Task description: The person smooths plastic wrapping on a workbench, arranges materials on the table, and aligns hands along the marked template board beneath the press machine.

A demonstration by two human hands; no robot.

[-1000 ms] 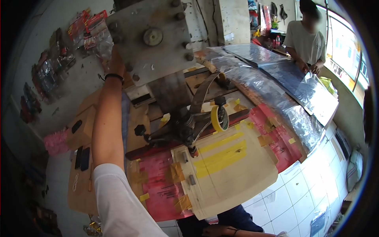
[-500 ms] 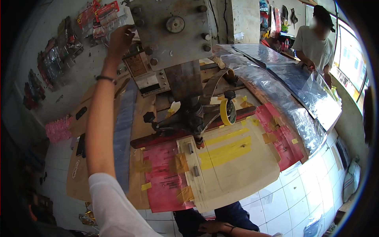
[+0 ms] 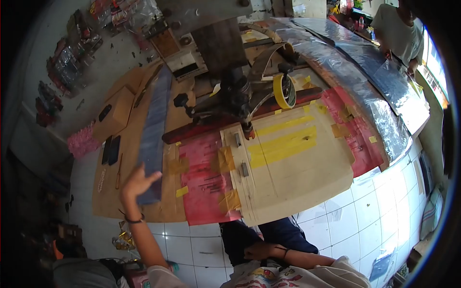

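Observation:
My left hand [image 3: 139, 181] hovers at the lower end of a bluish plastic strip [image 3: 156, 129], its fingers spread and nothing in them. A dark band circles its wrist. My right hand [image 3: 260, 250] rests on my thigh below the table edge, fingers loosely laid out and holding nothing visible. In front of me a dark press head with a long red bar [image 3: 201, 130] stands over a tan board [image 3: 293, 182] with yellow tape strips. Red sheets [image 3: 204, 180] flank the board. A roll of yellow tape [image 3: 284, 91] hangs on the press knob.
Two dark phone-like items [image 3: 111, 150], a thin-handled tool [image 3: 118, 171] and a cardboard box [image 3: 115, 115] lie on the left. Pink bubble wrap [image 3: 82, 139] is beyond the left edge. Plastic-covered sheets [image 3: 365, 91] extend right, where another person [image 3: 398, 33] stands.
My left hand has come down from beside the upper machine housing to the left part of the table. The view has tilted downward. My right hand stays on my lap.

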